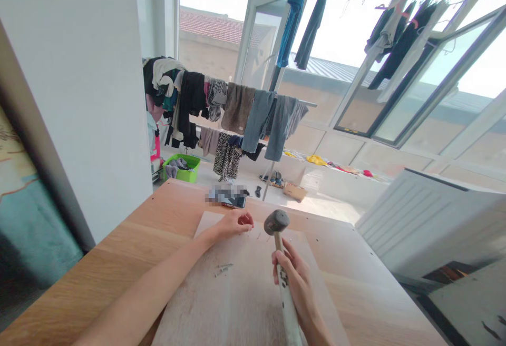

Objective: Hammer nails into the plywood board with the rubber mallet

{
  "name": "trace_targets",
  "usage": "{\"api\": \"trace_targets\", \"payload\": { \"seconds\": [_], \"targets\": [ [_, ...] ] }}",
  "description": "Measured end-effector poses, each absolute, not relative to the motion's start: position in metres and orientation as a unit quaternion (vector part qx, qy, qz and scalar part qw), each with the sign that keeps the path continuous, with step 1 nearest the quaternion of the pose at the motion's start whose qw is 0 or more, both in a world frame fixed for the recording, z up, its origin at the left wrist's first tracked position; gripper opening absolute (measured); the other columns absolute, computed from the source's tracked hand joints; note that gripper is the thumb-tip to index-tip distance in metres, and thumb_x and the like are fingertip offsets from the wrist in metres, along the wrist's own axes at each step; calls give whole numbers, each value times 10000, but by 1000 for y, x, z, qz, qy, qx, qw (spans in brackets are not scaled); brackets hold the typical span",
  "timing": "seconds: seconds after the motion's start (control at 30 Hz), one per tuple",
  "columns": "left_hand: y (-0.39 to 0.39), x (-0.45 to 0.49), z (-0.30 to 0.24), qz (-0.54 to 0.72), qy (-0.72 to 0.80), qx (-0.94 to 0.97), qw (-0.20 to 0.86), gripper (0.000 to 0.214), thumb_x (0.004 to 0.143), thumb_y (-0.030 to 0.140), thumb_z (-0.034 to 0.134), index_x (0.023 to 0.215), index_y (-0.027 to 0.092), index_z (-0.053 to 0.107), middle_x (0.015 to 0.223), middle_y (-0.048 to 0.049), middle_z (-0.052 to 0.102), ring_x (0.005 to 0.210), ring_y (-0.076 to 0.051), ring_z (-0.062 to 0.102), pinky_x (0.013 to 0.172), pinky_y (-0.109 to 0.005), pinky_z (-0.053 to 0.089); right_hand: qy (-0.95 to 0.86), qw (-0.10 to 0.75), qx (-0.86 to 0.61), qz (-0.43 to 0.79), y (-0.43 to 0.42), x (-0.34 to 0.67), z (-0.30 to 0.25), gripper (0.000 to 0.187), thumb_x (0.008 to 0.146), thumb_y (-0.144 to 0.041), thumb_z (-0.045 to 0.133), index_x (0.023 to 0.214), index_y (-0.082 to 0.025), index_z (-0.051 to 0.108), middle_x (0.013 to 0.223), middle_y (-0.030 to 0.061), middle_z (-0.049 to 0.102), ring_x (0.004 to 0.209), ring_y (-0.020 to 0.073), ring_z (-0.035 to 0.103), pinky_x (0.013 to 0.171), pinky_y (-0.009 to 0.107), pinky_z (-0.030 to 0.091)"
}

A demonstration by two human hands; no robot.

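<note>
My right hand (294,269) is wrapped round the pale handle of a mallet (276,221), whose dark head is raised over the board. At the far part of the pale wooden board (237,304), my left hand (236,223) pinches a thin nail (250,231), its point down near the board. To the right of those fingers, several more thin nails stand in a row in the board, too small to make out well. Several loose metal screws or nails (224,268) lie on the board nearer to me, left of the mallet.
The board lies on a wooden table (130,246). A phone (236,200), partly blurred, lies past the board's far edge. Beyond the table are a rack of clothes (237,106), a green basin (185,167) and a cardboard box (294,191). A white ribbed panel (422,214) stands at right.
</note>
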State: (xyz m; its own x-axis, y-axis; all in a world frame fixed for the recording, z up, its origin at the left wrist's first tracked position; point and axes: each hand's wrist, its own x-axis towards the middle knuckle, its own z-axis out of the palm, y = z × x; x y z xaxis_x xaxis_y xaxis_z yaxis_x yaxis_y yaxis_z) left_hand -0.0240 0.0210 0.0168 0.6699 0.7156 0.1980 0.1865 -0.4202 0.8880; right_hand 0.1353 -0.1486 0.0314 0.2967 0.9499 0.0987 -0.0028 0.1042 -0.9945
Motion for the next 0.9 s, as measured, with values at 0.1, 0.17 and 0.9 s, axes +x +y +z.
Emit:
{"api": "trace_targets", "payload": {
  "seconds": [0.1,0.17,0.9],
  "targets": [
    [19,-24,18,282,277,793,463,115,752,200,632,840,128,649,747,-5,654,686,-122,588,633,-217,454,-437,599,-540,399,-149,135,33,589,795,-548,684,1239,-171,593,703,-28,542,449,88,450,416,222,379],
    [17,-24,20,279,275,795,464,102,731,180,639,818,127,651,729,2,643,668,-116,572,621,-214,441,-437,598,-543,396,-150,135,33,580,793,-549,686,1223,-169,607,692,-25,548,445,89,452,414,223,377],
    [16,-25,22,259,272,801,467,270,685,194,698,944,123,670,745,10,662,678,-123,577,624,-208,409,-499,564,-495,434,-147,120,26,553,885,-545,600,1299,-182,549,764,-23,527,472,67,435,425,200,368]
  ]
}}
